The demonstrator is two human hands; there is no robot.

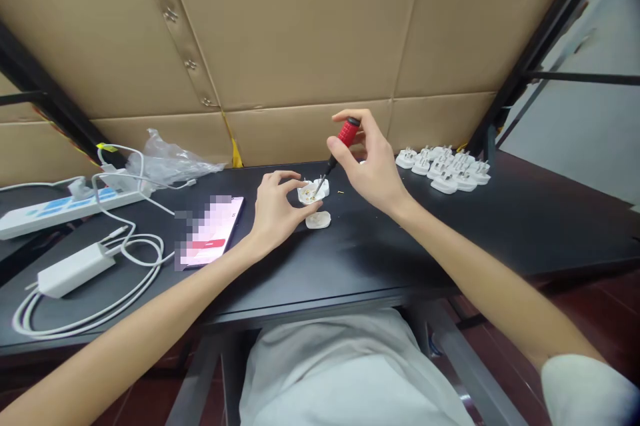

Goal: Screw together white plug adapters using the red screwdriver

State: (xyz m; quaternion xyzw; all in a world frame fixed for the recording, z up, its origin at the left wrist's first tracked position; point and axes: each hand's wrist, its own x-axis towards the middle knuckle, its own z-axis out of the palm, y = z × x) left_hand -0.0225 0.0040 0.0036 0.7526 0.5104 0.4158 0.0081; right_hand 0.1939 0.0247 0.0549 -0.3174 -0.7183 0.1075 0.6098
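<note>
On the counter (370,246), in the head view, the left hand (275,209) has its fingers part-way open, gripping a white plug housing (307,194); the right hand's (375,169) fingers curl round a red-handled screwdriver (346,134), its tip at the housing.

I find passage along the front edge of the bench (370,259), between my forearms, up to the small white cover (319,220) below my hands. Surface at the right end is open; white plugs (444,182) obstruct the back edge there. At left, the phone (213,229), charger (77,269), looped cable (159,256) and power strip (65,209) obstruct. A brown panel (300,46) bars reach beyond the back edge.
</note>
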